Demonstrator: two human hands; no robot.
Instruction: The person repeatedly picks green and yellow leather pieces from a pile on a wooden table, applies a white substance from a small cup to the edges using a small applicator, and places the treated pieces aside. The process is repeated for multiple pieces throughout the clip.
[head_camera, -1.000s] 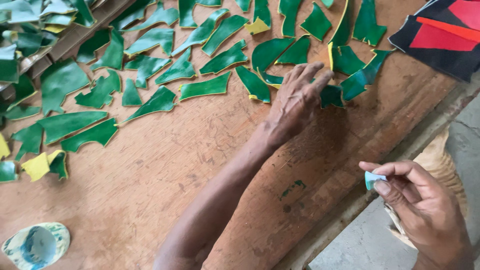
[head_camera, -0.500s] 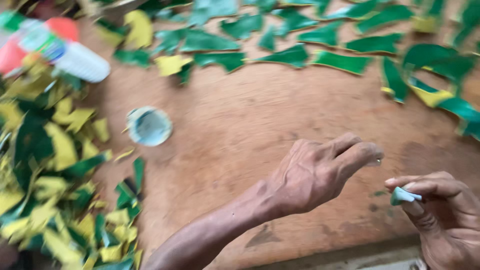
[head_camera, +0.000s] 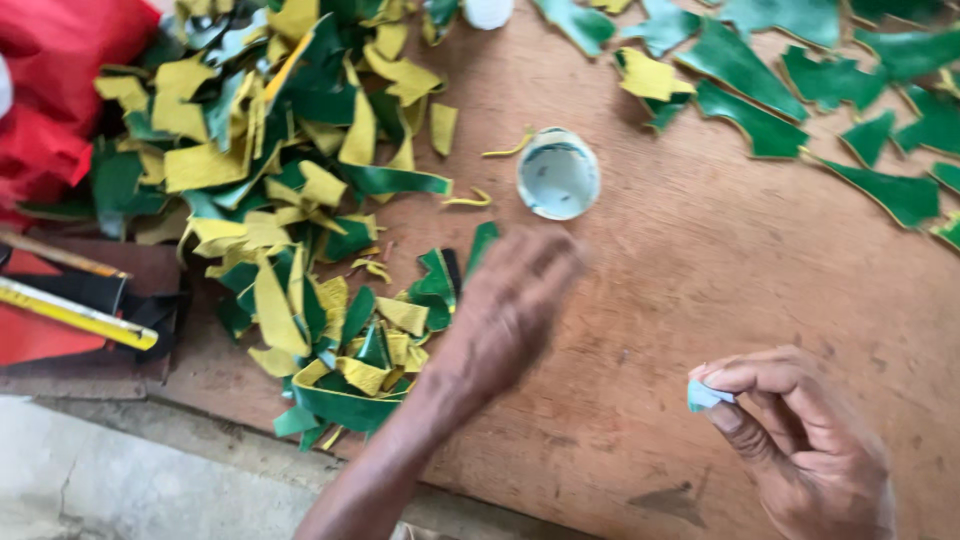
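Now, left hand (head_camera: 505, 315): blurred, grip unclear, over green-yellow scrap pile (head_camera: 300, 230);
right hand (head_camera: 790, 440): pinching small pale-blue piece (head_camera: 703, 396);
board (head_camera: 700, 260): scuffed brown wood

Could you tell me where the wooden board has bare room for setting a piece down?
Bare wooden board lies between the small round white cup, the laid-out green pieces and the right hand. Crowded: the green-and-yellow scrap heap beside the left hand.

Scrap pile (head_camera: 300, 220) left of cup (head_camera: 558, 174).
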